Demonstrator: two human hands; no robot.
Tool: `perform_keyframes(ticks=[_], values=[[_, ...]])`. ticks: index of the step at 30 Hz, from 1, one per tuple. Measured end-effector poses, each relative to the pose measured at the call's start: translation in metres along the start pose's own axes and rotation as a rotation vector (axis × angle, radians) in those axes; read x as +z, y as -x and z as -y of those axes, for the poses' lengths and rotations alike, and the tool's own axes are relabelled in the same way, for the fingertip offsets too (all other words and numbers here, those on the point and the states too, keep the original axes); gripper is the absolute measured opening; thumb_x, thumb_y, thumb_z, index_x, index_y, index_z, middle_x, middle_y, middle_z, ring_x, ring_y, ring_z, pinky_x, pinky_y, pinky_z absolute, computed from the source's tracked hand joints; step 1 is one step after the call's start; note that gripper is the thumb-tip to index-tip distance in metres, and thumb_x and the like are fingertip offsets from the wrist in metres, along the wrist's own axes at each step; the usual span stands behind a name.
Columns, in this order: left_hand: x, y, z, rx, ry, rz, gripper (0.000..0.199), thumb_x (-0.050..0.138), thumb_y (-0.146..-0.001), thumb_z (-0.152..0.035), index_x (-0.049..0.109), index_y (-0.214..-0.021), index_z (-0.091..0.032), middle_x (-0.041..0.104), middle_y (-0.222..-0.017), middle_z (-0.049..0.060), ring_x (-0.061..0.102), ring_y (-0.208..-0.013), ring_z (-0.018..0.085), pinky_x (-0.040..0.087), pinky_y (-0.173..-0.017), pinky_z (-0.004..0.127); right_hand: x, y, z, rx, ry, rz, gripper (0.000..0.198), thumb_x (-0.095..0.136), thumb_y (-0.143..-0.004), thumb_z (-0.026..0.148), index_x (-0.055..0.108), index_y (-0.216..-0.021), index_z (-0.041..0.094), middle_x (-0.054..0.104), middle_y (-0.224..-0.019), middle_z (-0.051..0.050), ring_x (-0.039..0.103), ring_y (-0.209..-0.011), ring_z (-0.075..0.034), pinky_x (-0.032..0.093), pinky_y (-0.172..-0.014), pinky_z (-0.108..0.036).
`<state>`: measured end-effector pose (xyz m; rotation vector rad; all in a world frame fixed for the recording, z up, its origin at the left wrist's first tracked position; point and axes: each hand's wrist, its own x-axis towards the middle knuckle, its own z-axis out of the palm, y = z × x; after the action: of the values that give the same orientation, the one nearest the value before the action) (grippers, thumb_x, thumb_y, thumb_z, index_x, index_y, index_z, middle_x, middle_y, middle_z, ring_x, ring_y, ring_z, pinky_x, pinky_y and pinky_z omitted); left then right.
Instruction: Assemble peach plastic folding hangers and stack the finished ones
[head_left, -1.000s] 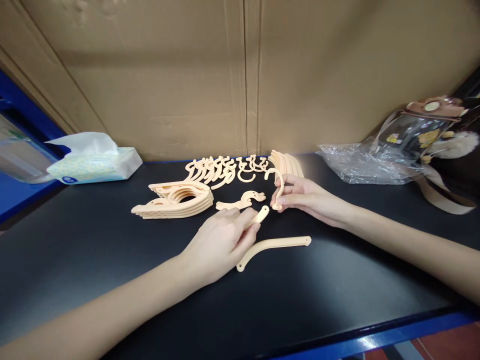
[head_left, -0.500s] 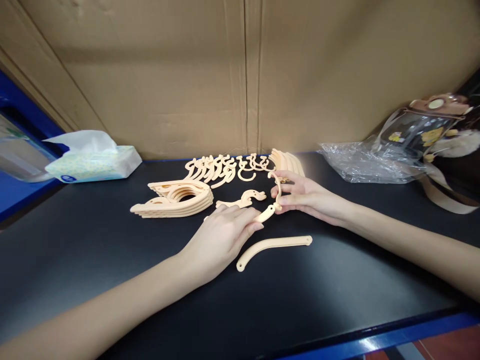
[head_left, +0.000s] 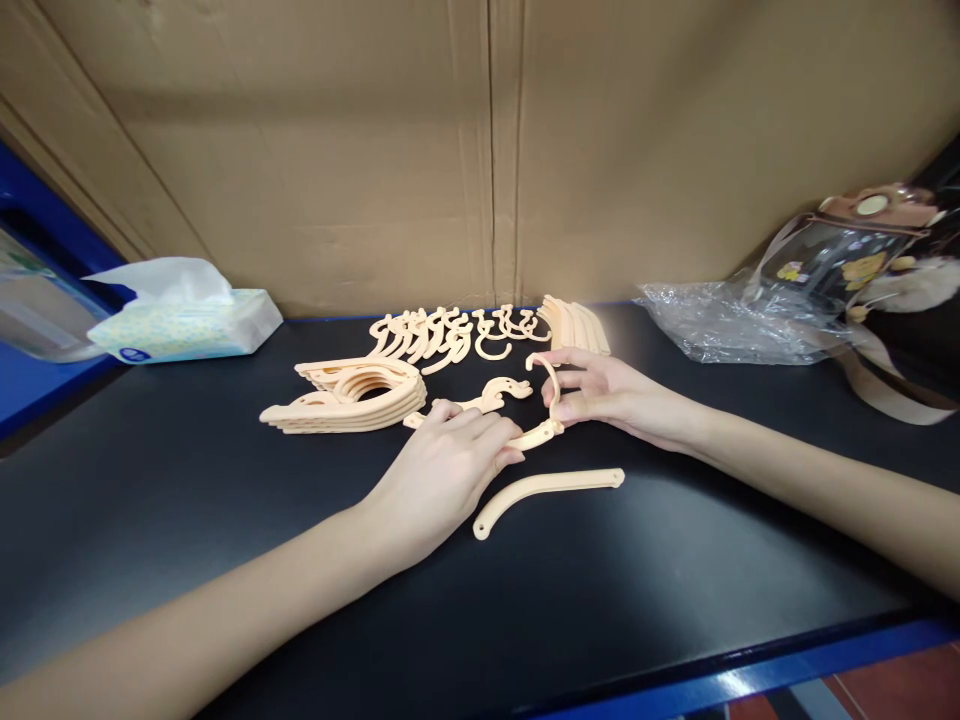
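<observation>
My left hand [head_left: 442, 460] is closed on a cream hanger arm [head_left: 536, 436], whose holed end sticks out past the fingers to the right. Between thumb and fingers, my right hand [head_left: 600, 395] pinches a cream hanger hook [head_left: 553, 385]. The hook's base meets the end of the hanger arm. In front of the hands lies a loose curved hanger arm [head_left: 551, 487] with holes at its ends. Just behind my left hand rests a piece with a curled, animal-like end [head_left: 504, 392], partly covered by the fingers.
Stacked hanger pieces [head_left: 360, 400] sit to the left. Behind are several curled pieces [head_left: 420, 335], loose hooks [head_left: 495, 345] and a stack of curved arms [head_left: 576, 325]. A tissue pack [head_left: 187, 325] stands left; a plastic bag [head_left: 750, 325] and a bottle [head_left: 847, 260] are at the right.
The hook in my right hand has turned, its curl now pointing further left. Its base and the hanger arm's end have shifted slightly right and down. The loose arm stays put.
</observation>
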<state>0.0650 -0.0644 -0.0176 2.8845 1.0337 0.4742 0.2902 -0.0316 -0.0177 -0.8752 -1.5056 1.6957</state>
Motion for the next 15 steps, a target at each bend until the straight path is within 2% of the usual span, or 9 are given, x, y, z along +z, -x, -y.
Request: perform_keyframes(ticks=[7, 15], values=[[0.0021, 0.0003, 0.0014, 0.012, -0.044, 0.009, 0.027, 0.033, -0.100, -0.026, 0.057, -0.091, -0.015, 0.064, -0.081, 0.002, 0.058, -0.079, 0.019, 0.031, -0.074, 0.034, -0.0008, 0.0002, -0.0026, -0.068, 0.070, -0.006, 0.053, 0.071, -0.072, 0.012, 0.047, -0.118, 0.020, 0.058, -0.082, 0.004, 0.063, -0.069, -0.011, 0.054, -0.077, -0.033], [0.0014, -0.0009, 0.0003, -0.017, -0.072, 0.054, 0.029, 0.032, -0.100, -0.026, 0.057, -0.089, -0.015, 0.063, -0.079, 0.003, 0.058, -0.077, 0.020, 0.031, -0.073, 0.034, -0.0041, -0.0010, -0.0048, -0.075, 0.071, -0.053, 0.054, 0.073, -0.070, 0.011, 0.046, -0.116, 0.021, 0.058, -0.083, 0.004, 0.065, -0.072, -0.012, 0.056, -0.075, -0.033]])
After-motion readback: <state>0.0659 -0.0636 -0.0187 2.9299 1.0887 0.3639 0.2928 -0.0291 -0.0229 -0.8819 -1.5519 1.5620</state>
